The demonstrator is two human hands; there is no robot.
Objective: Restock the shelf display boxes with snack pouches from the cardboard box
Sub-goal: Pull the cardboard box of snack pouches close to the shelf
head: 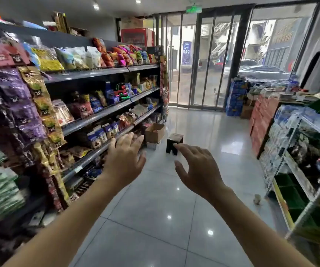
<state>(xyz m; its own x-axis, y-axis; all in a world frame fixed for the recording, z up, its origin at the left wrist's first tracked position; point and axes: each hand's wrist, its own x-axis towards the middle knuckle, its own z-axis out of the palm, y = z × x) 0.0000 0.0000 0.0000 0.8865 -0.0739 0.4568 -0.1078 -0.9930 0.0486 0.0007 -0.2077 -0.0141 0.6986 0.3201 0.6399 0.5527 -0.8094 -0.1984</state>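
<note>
The person stands in a shop aisle with both arms held out in front. The left hand [125, 158] is spread wide with straight fingers and holds nothing. The right hand [197, 170] is also empty, with its fingers loose and a little bent.

The cardboard box [155, 132] sits on the floor far down the aisle, well apart from both hands. Its top flaps are open, but what is inside is too small to make out. It rests right next to the bottom of the shelf [101, 73] on the left side. A small dark stool [174, 143] stands just to the right of the box.

From where the hands are now, the box lies straight ahead and farther away, a bit to the left. The left hand looks nearer to it and nearer to the shelf too. The fingertips of that hand seem to line up with the shelf's lower edge.

I think the person has to walk forward first, because the box is too far to reach. Bags of snacks [99, 134] fill the shelf rows beside the hands.
</note>
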